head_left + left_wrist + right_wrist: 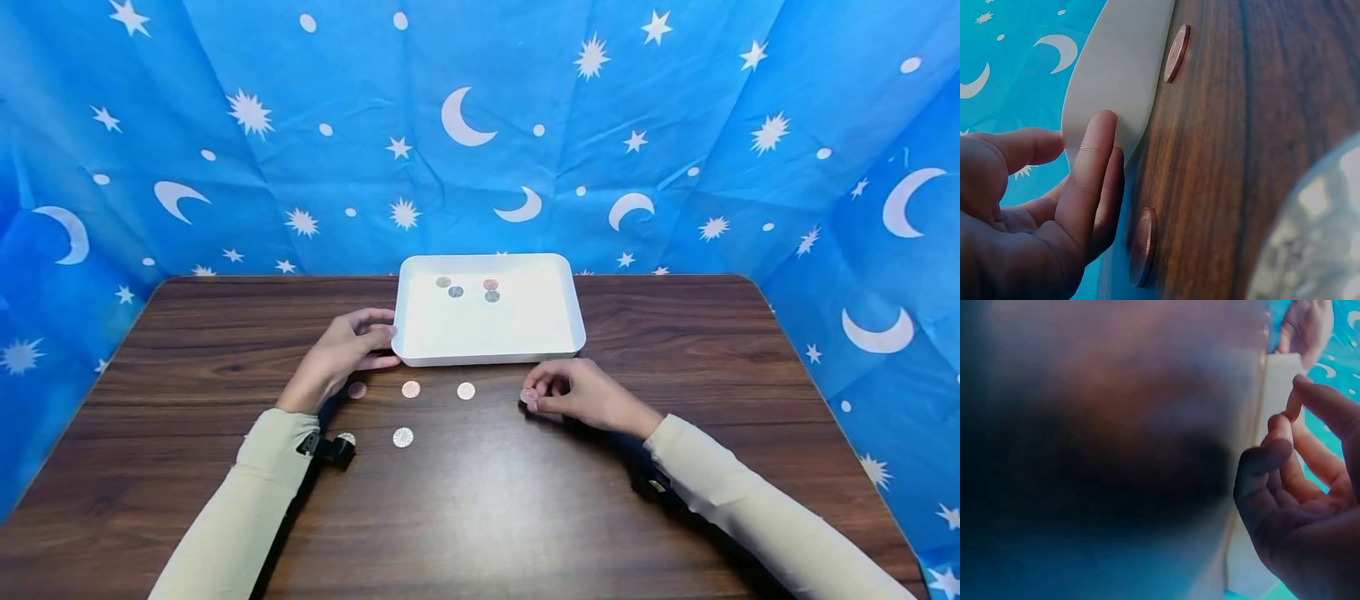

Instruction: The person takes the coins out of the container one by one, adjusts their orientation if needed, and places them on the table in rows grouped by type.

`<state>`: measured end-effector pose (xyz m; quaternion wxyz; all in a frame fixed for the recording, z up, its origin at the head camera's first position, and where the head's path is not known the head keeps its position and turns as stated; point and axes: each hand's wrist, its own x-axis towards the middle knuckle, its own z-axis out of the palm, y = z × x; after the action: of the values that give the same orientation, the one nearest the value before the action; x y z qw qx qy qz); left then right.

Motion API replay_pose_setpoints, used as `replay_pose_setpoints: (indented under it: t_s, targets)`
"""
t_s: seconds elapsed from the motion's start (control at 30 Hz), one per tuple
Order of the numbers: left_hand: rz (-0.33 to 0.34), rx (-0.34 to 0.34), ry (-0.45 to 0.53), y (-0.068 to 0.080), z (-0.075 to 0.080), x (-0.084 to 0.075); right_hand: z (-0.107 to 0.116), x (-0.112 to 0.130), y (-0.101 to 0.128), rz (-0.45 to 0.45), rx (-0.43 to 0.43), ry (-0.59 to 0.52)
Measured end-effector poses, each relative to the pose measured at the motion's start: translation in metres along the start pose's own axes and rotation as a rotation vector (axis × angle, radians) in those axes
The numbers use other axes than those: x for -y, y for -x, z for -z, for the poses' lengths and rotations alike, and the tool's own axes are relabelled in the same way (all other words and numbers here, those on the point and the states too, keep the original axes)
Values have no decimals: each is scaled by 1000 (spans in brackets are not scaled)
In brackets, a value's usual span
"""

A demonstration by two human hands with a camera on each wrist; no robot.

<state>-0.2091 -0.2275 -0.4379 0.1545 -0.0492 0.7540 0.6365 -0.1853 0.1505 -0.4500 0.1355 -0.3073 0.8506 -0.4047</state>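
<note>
Nearest the person, a silver coin lies flat on the dark wood counter, with another silvery coin just beside the left wrist camera. Further on, a loose row of copper coins runs left to right: one under the left hand's heel, one and one in the open between the hands.

At the right end of that row the right hand has its fingers curled, thumb and forefinger pinching a copper coin at counter level; the wrist view shows its edge held between the fingertips. A coin is round and has no long axis; it seems tilted up on edge rather than flat.

The white tray lies straight ahead of that coin, its near rim just beyond the knuckles. The left hand holds the tray's near left corner, fingers lightly bent against the wall. Four coins lie near the far wall.
</note>
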Motion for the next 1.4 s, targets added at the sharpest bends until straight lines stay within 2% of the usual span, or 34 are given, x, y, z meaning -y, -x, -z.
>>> replay_pose_setpoints:
  t_s: [0.13,0.3,0.53,0.7,1.0,1.23,1.4]
  targets:
    - [13,-2,-8,0,-1,0,-2,-1,-1,-18,-17,31]
    - [30,-6,4,1,-2,-1,-4,-2,-7,10,-43,104]
    - [17,-10,32,1,-3,-1,-6,4,-13,20,-29,195]
    - [16,-8,41,0,-2,0,-7,7,-15,19,-21,217]
    - [44,-17,43,2,-2,0,-10,7,-19,12,-6,226]
    - [16,-21,22,3,-2,0,-10,5,-19,7,-12,215]
    - [0,-15,33,4,-5,6,-4,3,-11,-1,18,80]
